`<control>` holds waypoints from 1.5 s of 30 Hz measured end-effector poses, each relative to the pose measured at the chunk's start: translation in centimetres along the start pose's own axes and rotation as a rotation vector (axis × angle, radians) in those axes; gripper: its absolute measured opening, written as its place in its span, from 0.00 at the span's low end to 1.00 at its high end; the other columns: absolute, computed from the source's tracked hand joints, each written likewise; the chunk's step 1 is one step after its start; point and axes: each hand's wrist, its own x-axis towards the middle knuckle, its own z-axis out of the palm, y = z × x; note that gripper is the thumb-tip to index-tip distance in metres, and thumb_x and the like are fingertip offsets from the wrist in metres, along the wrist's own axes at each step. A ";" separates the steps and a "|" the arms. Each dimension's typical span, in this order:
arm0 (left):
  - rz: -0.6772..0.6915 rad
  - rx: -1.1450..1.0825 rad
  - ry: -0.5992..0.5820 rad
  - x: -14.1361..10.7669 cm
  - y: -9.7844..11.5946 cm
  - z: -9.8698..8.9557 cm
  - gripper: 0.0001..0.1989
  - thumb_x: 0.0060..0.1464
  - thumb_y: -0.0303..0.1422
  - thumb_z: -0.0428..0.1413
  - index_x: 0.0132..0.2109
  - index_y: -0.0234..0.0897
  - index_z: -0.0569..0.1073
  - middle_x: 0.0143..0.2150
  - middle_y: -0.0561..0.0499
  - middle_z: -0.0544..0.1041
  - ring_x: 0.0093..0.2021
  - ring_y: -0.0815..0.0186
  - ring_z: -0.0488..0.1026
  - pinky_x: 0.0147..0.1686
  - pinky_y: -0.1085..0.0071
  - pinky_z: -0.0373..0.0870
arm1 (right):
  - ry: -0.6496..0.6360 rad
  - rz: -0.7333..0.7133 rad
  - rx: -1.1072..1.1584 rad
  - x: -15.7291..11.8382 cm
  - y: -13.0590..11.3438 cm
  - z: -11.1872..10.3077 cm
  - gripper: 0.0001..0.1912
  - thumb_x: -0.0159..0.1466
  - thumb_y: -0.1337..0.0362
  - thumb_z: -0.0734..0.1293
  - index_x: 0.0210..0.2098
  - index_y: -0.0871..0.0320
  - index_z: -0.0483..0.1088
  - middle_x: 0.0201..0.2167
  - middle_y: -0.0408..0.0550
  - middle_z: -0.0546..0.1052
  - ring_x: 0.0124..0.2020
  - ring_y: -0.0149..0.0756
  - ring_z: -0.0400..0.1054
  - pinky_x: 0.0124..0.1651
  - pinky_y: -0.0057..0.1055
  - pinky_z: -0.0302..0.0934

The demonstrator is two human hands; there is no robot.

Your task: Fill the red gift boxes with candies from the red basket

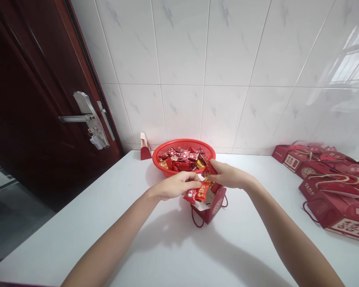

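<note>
Two red candy packets (196, 193) are pinched in my left hand (175, 185), held over the near left side of an open red gift box (208, 213). The box shows a white inside and has dark red cord handles. Just behind it, my right hand (229, 174) is closed on another red candy packet (209, 171). That packet is above the far part of the box, and the fingers partly cover it. Beyond both hands stands a red plastic basket (158, 153) filled with wrapped candies (184, 157).
Several filled-looking red gift boxes (332, 211) with cords are grouped on the right of the white table (155, 247). A small red and pale packet (145, 147) stands near the tiled wall (182, 111). At left is a dark wooden door (32, 79) with a metal handle.
</note>
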 end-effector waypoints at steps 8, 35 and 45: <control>-0.028 0.111 -0.025 0.7 -1.0 0.7 0.19 0.52 0.48 0.59 0.30 0.37 0.65 0.27 0.55 0.67 0.27 0.70 0.61 0.26 0.72 0.55 | 0.075 0.013 -0.140 0.3 1.0 0.2 0.08 0.60 0.73 0.63 0.36 0.55 0.62 0.36 0.48 0.74 0.33 0.36 0.68 0.29 0.28 0.57; -0.155 0.267 0.161 0.5 -2.7 1.6 0.14 0.55 0.43 0.55 0.29 0.40 0.63 0.24 0.54 0.71 0.23 0.65 0.68 0.22 0.71 0.58 | 0.073 0.027 -0.314 -1.0 1.4 4.5 0.05 0.59 0.72 0.64 0.31 0.56 0.64 0.32 0.48 0.73 0.31 0.36 0.66 0.28 0.30 0.49; -0.030 0.681 0.311 1.8 -1.9 3.1 0.13 0.59 0.29 0.48 0.26 0.41 0.60 0.25 0.50 0.73 0.28 0.59 0.71 0.30 0.67 0.55 | 0.041 -0.047 -0.302 -2.6 0.9 4.3 0.12 0.56 0.72 0.65 0.28 0.54 0.56 0.28 0.45 0.69 0.30 0.35 0.61 0.27 0.30 0.46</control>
